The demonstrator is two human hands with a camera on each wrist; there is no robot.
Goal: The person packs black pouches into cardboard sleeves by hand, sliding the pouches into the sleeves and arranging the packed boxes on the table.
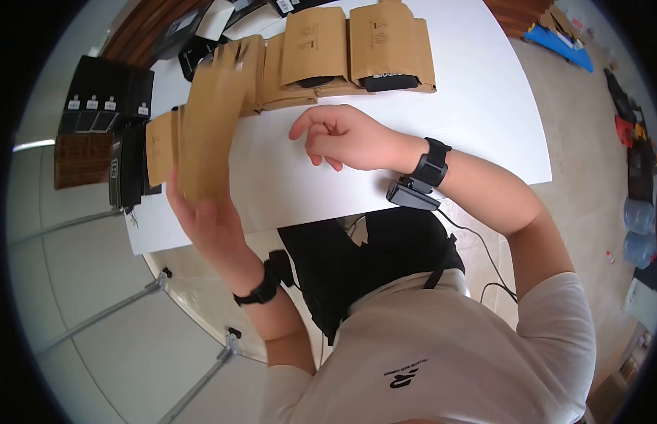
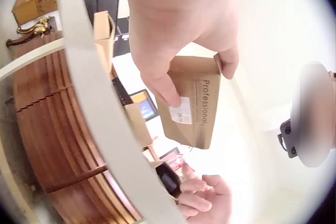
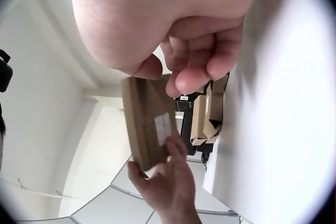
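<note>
A brown cardboard box [image 1: 207,141] with "Professional" printed on its side is gripped at one end by my left hand [image 1: 214,225]. It stands raised above the left part of the white table and looks blurred in the head view. The left wrist view shows thumb and fingers on opposite sides of the box [image 2: 195,119], by a white label [image 2: 181,111]. My right hand [image 1: 349,138], holding nothing, is over the table with its fingers loosely bent. In the right wrist view that hand [image 3: 173,29] is in front of the upper end of the box.
Along the far side of the white table [image 1: 484,106] lie several brown cardboard boxes [image 1: 314,46], two with black items showing at their near ends. Another brown box [image 1: 160,145] stands at the left edge, beside black boxes [image 1: 106,92]. A cable [image 1: 477,237] hangs from the right wrist camera.
</note>
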